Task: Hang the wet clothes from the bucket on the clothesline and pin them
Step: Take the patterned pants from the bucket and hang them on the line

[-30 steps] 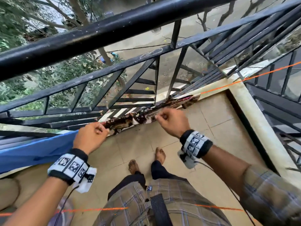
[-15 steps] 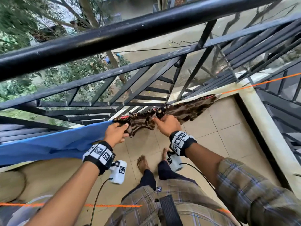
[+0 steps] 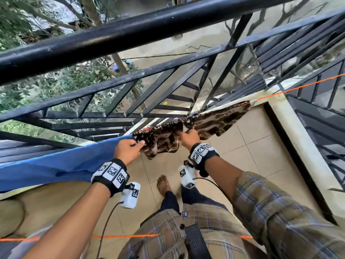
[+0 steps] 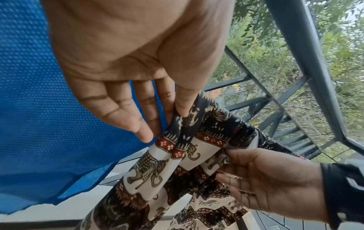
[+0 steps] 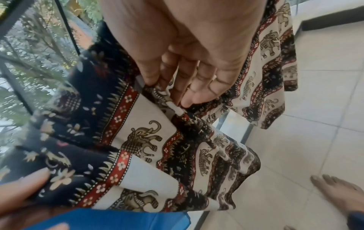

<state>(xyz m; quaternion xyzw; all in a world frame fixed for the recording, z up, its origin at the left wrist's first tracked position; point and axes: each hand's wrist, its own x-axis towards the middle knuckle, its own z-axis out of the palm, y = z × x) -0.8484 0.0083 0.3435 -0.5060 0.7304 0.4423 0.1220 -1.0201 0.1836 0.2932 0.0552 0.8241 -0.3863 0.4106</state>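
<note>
An elephant-print cloth in black, red and cream hangs over the orange clothesline along the railing. My left hand pinches its left top edge between thumb and fingers, right beside a blue mesh cloth on the same line. My right hand pinches a fold of the print cloth near its middle. In the left wrist view the right hand shows below, gripping the fabric. No pins or bucket are in view.
A black metal railing runs close in front, with trees and ground far below. Beige floor tiles lie underfoot, my bare foot among them. A second orange line crosses near my waist. A raised ledge borders the right.
Both hands have moved closer together along the line, bunching the print cloth's left part. The view has shifted, showing more of the blue cloth.
</note>
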